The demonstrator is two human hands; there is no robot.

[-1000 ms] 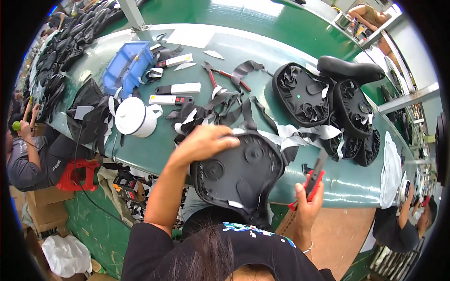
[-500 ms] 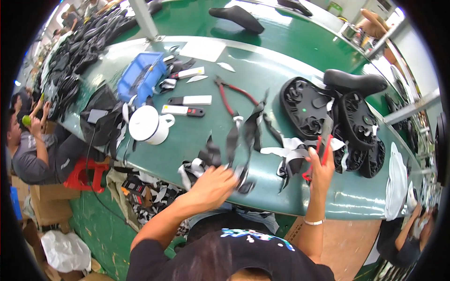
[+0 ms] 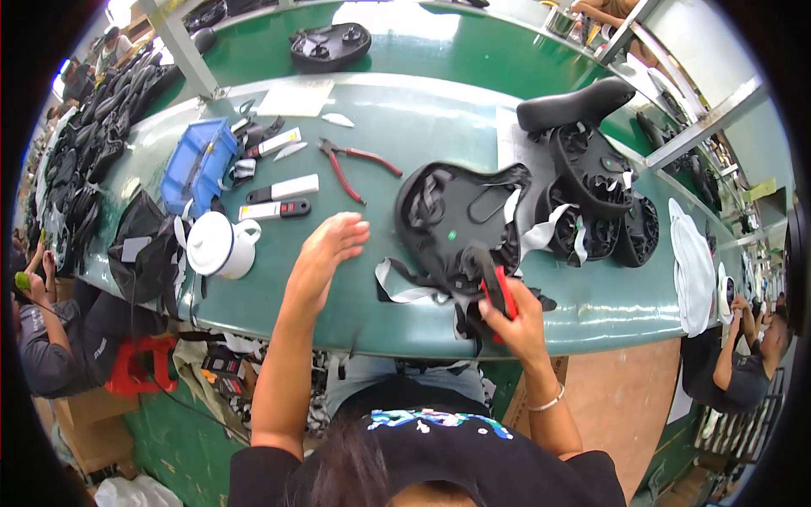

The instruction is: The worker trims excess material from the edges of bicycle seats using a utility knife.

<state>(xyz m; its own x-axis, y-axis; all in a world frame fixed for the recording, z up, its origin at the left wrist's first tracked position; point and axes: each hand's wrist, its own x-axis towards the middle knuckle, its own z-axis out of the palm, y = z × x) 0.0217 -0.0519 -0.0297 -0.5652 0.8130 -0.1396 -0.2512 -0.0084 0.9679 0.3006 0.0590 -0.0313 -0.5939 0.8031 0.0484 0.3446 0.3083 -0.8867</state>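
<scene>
Green covers the whole long table, and it bends up at the sides of the picture. Lots of things lie on it.

The person's left hand is up over the table with the fingers loose and a bit apart. It holds nothing. It is near a white mug with a lid, but it does not touch it.

The right hand is at the near edge of the table. Its fingers are wrapped tight around a red and black tool. The tool's tip rests against a black seat shell that lies upside down in the middle of the table. White and black strips hang off the shell, toward the near edge.

To the right of the shell is a pile of more black seat parts, with one seat lying on top.

Farther back lie red-handled pliers. To the left of them are a blue bin and some flat white and black pieces. A black bag sits just beside the mug.

Another person in a dark shirt sits low on the left.
</scene>
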